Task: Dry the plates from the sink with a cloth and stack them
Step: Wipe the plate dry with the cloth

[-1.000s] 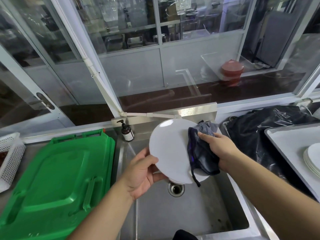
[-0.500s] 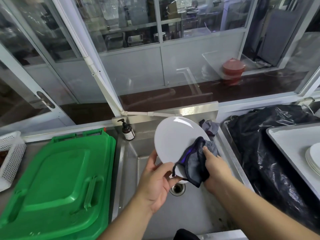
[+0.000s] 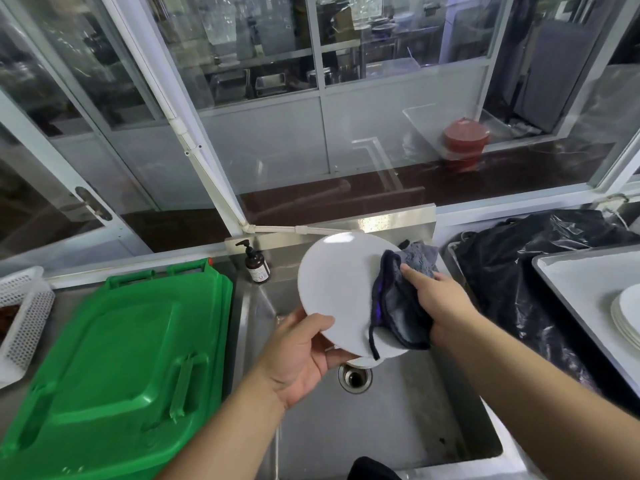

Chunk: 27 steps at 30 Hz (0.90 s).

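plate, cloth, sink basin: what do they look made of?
Plate: glossy white, smooth, window glare at its top edge; ceramic or melamine, can't tell which. Cloth: dark grey, fuzzy pile with a stitched hem, looks like microfibre. Sink: brushed stainless steel by its grey sheen and soft reflections.

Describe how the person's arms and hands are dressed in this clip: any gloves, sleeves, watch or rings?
Both forearms are bare as far as the frame shows; no sleeve reaches into view. The left hand and right hand wear no gloves. No watch, bracelet or ring shows on either wrist or on the visible fingers.
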### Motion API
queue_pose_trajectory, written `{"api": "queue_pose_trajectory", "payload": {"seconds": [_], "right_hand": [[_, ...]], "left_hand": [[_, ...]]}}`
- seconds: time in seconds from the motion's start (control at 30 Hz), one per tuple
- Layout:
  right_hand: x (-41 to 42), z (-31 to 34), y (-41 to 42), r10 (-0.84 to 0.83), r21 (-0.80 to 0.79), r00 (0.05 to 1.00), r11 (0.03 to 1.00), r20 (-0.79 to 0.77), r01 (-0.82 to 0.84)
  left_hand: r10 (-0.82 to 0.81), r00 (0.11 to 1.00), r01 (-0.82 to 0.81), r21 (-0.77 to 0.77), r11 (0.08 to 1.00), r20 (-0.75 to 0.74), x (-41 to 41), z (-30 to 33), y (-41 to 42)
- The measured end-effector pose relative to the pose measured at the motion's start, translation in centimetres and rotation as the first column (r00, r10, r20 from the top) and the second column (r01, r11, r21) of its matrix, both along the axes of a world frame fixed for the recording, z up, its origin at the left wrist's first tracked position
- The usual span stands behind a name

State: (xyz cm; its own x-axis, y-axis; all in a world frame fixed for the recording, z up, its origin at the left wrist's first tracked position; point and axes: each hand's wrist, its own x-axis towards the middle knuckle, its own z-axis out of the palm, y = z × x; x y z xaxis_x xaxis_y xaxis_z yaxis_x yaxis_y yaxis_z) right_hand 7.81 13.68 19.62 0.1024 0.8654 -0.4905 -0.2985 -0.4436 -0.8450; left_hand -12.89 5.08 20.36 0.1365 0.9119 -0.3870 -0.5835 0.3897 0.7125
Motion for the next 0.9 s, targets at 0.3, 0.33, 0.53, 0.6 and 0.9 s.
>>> {"api": "queue_pose_trajectory", "payload": {"seconds": [0.3, 0.33, 0.53, 0.6, 0.9], "right_hand": [[-2.1, -3.3, -2.4, -0.108, -0.12, 0.976, 0.989, -0.188, 0.086], [-1.6, -3.1, -2.2, -0.08, -0.099, 0.982, 0.993, -0.174, 0.064], [1.1, 0.0, 0.4, 0.132, 0.035, 0.991, 0.991, -0.023, -0.132], [1.2, 0.7, 0.9, 0.156, 0.057, 0.988, 0.986, 0.0, -0.156], [-1.7, -2.3, -1.1, -0.125, -0.082, 0.981, 0.99, -0.151, 0.113]], "left_hand": [[0.14, 0.986, -0.137, 0.036, 0.99, -0.095, 3.3, -1.1, -0.7], [0.121, 0.988, -0.119, 0.023, 0.993, -0.093, 2.7, -1.0, -0.7], [0.023, 0.992, -0.027, -0.029, 0.999, -0.122, -1.8, 0.7, 0.2], [-0.002, 0.994, -0.002, -0.033, 0.999, -0.105, -2.2, 0.8, 0.4], [0.17, 0.985, -0.172, 0.053, 0.984, 0.033, 2.2, 0.2, 0.1]]}}
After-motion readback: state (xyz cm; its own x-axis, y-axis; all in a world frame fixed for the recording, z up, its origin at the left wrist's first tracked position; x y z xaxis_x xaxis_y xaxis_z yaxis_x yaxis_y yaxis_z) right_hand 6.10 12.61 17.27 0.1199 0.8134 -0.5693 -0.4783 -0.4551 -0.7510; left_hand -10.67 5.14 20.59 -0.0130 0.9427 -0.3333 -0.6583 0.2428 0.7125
